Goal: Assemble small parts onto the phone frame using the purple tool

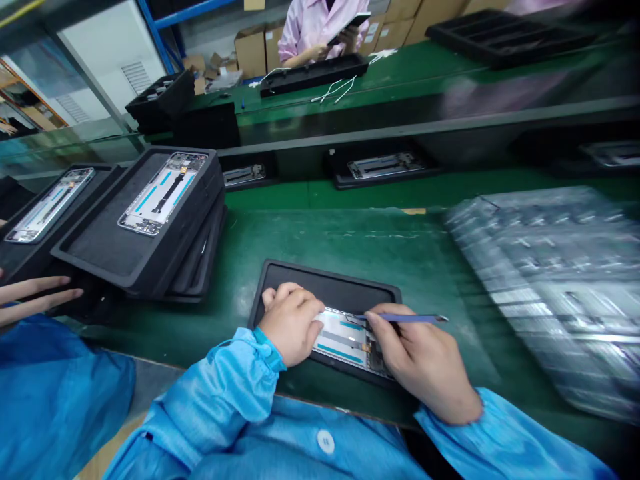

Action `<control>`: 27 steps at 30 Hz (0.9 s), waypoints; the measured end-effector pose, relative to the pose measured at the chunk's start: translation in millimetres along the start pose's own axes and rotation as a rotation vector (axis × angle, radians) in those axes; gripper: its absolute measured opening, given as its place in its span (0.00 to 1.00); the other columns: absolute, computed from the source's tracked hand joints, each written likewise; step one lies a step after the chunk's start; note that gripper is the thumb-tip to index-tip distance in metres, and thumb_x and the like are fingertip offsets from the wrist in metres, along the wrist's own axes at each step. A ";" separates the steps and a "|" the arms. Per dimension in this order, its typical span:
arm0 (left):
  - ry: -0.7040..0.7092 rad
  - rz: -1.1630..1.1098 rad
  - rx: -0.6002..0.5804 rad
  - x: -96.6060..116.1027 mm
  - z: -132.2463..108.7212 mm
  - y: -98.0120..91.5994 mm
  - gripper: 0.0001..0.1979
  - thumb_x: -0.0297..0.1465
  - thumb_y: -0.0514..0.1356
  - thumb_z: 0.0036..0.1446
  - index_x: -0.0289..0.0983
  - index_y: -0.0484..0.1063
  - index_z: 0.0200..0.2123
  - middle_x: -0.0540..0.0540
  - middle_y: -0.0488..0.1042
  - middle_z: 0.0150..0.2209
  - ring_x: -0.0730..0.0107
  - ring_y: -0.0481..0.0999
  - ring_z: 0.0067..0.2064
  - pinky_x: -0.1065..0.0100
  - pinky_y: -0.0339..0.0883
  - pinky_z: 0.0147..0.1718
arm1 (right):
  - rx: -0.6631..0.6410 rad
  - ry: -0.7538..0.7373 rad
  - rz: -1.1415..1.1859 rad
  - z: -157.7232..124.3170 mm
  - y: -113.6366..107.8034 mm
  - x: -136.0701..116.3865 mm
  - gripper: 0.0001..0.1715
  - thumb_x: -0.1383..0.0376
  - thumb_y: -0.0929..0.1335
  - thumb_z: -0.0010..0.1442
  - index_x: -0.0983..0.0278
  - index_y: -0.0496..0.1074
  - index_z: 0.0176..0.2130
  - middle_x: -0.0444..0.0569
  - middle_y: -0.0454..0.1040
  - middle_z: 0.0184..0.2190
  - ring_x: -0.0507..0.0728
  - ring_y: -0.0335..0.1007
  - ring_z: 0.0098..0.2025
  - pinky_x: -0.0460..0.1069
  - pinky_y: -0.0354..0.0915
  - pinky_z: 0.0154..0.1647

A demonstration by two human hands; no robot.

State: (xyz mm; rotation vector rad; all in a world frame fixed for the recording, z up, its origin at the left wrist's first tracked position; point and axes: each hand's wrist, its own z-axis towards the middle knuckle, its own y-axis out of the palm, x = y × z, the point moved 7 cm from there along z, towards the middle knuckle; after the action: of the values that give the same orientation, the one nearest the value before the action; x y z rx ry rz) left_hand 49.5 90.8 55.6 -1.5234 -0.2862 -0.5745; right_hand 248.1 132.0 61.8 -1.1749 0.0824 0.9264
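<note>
A phone frame (340, 339) with a white inner face and light-blue strips lies in a black foam tray (345, 288) in front of me. My left hand (293, 325) grips the left end of the frame, its fingers bent and the thumb on the frame's face. In my right hand (417, 353) is a slim purple tool (417, 319), pinched between thumb and fingers and lying almost level. Its thin left end is over the frame's upper edge; whether it touches cannot be made out. My right hand covers the frame's right end.
Stacked black trays (107, 247) with phone frames stand at left, beside a co-worker's hand (37, 300). Blurred clear plastic trays (565, 287) lie at right. More trays (345, 179) sit under the shelf. Across the bench, a person in pink (310, 33) holds a dark device.
</note>
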 end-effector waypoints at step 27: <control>-0.262 0.079 0.482 -40.6 -53.1 -45.3 0.07 0.29 0.62 0.66 0.42 0.77 0.46 0.37 0.75 0.59 0.43 0.70 0.66 0.39 0.62 0.63 | 0.135 0.271 0.060 -36.0 -64.4 36.4 0.14 0.54 0.66 0.72 0.57 0.77 0.39 0.53 0.83 0.39 0.66 0.82 0.40 0.59 0.76 0.45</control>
State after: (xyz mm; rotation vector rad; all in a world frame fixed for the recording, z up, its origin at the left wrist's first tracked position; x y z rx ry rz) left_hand -17.2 47.9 70.6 -1.1321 -0.5228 -0.2169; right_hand 328.1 118.8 76.4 -1.1714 0.3950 0.7968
